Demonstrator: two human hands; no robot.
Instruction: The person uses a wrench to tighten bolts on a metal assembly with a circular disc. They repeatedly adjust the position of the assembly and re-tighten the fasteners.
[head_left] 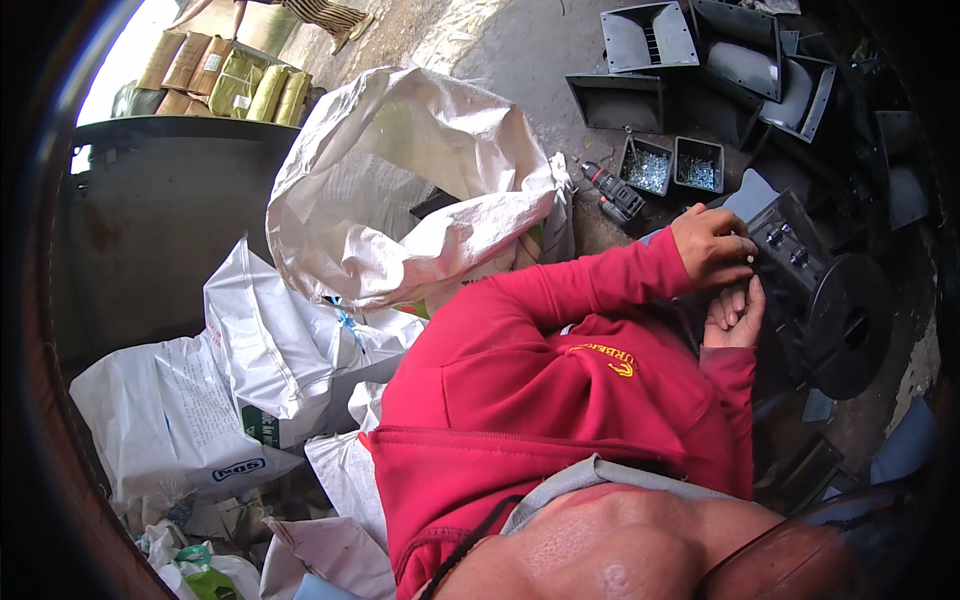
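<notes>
My left hand (712,245) reaches across from the red sleeve with its fingers bent and drawn together. At its fingertips shows a tiny pale spot, too small to name. Just below, my right hand (735,314) has its fingers curled and its thumb raised toward the left fingertips; what it holds, if anything, is hidden. Both hands are beside a dark boxy part (790,235) with shiny metal fittings on its face. Against that part stands a black round disc (850,325) with a slot in its middle.
Two black trays of small screws (647,168) (698,168) stand beyond my hands, beside a cordless drill (613,193). Several dark hopper-shaped housings (650,38) are piled at far right. An open white woven sack (330,190) and filled white bags (180,420) lie left.
</notes>
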